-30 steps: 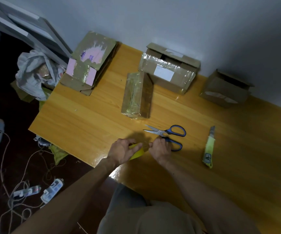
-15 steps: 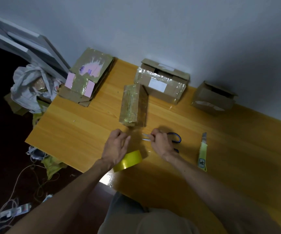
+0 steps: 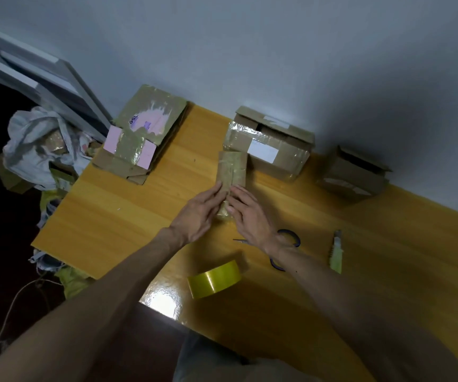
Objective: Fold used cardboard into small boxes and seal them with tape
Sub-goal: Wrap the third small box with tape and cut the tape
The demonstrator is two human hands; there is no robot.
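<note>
Small box: A narrow, tape-wrapped small box (image 3: 232,172) lies lengthwise mid-table on the wooden table (image 3: 112,216), its far end just beside a larger taped carton (image 3: 269,144) at the wall.
Left hand: The left hand (image 3: 197,213) lies along the box's near left side with its fingers straight and touching the box, apparently to brace it from that side.
Right hand: The right hand (image 3: 247,216) covers the near end from the right. Its fingers are extended and pressing, not curled round anything, likely smoothing tape at the seam.
Why both hands: With one palm on each side, the light box can't slide on the glossy tabletop while it is pressed.
Tape roll: A yellow tape roll (image 3: 214,279) stands on edge near the table's front, free of both hands and close enough for another strip.
Cutting tools: Blue-handled scissors (image 3: 288,238) lie partly under the right wrist, and a utility knife (image 3: 336,255) lies well to the right.
Stock: Flattened cardboard (image 3: 142,136) overhangs the far left corner, and an open box (image 3: 354,172) waits by the wall on the right.
Step in hand: This looks like the final pressing of one box's seal. Several pieces of cardboard appear to remain unfolded.
</note>
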